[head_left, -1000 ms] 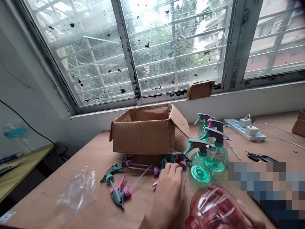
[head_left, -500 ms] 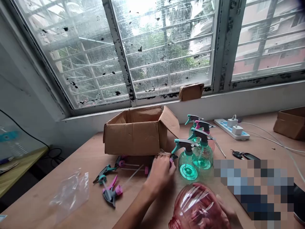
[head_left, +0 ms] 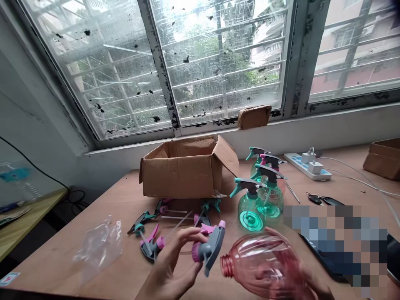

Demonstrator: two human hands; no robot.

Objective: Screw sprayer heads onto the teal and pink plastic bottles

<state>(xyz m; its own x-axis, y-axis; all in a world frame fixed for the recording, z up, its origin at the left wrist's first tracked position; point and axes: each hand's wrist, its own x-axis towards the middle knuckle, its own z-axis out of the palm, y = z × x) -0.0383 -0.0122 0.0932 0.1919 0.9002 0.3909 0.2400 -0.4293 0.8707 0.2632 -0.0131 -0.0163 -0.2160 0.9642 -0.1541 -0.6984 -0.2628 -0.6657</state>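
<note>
My left hand (head_left: 175, 262) is closed on a grey trigger spray head (head_left: 212, 248) with a pink trigger, nozzle and collar. A clear red bottle (head_left: 259, 258) lies tilted in my right hand (head_left: 309, 281), its open threaded neck pointing left toward the spray head, the two apart. My right fingers are partly hidden behind the bottle. Beyond my left hand lie several loose spray heads with tubes, among them a pink-and-grey one (head_left: 151, 246) and a teal one (head_left: 142, 221). Assembled green spray bottles (head_left: 251, 212) stand behind the red bottle.
A cardboard box (head_left: 178, 177) with a raised flap stands by the window wall. A crumpled plastic bag (head_left: 100, 248) lies on the left. On the right are a power strip (head_left: 301, 164) with chargers and cables, sunglasses (head_left: 333, 201), another box (head_left: 383, 160) and a pixelated area.
My left hand has come back from beside the cardboard box with the spray head in it. The red bottle has turned so that its neck shows at the left.
</note>
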